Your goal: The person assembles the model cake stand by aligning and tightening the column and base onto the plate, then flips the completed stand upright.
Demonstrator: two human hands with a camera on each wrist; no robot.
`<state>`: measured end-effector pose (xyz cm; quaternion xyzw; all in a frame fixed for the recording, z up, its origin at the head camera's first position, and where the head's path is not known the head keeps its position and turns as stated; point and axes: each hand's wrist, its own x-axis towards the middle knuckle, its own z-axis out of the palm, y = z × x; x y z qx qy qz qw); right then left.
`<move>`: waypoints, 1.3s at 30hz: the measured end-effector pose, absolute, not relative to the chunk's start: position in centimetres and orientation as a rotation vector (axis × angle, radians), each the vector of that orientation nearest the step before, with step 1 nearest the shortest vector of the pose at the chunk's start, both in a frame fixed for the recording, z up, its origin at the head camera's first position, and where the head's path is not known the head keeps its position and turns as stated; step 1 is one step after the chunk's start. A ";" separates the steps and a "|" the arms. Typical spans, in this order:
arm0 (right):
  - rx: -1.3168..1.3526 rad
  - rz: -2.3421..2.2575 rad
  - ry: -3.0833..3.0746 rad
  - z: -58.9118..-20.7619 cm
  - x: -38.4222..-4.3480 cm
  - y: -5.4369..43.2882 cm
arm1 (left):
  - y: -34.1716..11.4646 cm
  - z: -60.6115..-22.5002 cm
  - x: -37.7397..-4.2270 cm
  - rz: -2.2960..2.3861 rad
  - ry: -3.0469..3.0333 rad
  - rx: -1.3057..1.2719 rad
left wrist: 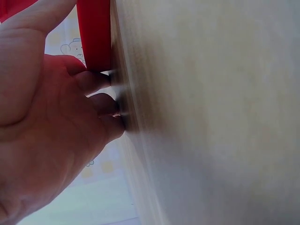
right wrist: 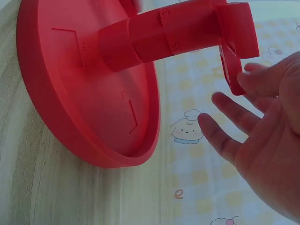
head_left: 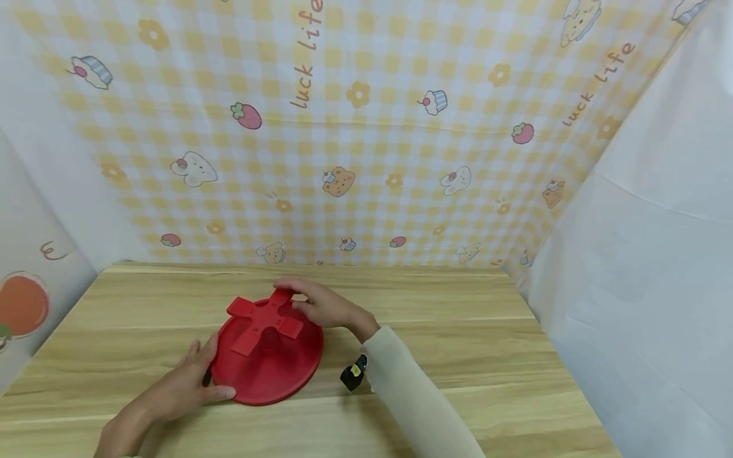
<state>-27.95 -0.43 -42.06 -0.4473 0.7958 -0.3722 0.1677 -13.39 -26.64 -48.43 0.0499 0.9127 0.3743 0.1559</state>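
A red round base [head_left: 280, 378] with a raised rim lies on the wooden table. From its middle rises a red post [right wrist: 159, 35] with raised markings. Atop the post sits a red cross-shaped piece [head_left: 266, 316] with broad arms. My left hand [head_left: 180, 385] holds the base's left rim, thumb at the front edge and fingers along the side. In the left wrist view, the fingertips reach down to the tabletop. My right hand [head_left: 326, 305] pinches the far arm of the cross between thumb and forefinger; its other fingers stand apart in the right wrist view.
The wooden table [head_left: 458, 356] reaches back to a yellow checked cloth [head_left: 372, 146] with cartoon prints. White cloth [head_left: 647, 254] hangs on the right. Next to my right sleeve [head_left: 412, 388] is a small black device [head_left: 351, 378] with a yellow mark.
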 end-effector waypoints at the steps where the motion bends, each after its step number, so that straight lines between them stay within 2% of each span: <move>1: -1.265 -1.059 2.259 -42.1 -27.9 -0.4 | -26.6 -48.4 -13.4 1.070 2.611 0.141; 21: -1.200 -0.958 2.448 -41.6 -26.3 1.2 | -26.5 -48.7 -13.3 1.080 2.689 0.234; 39: -1.138 -0.974 2.661 -42.4 -24.6 0.6 | -26.4 -48.9 -13.3 1.075 2.707 0.253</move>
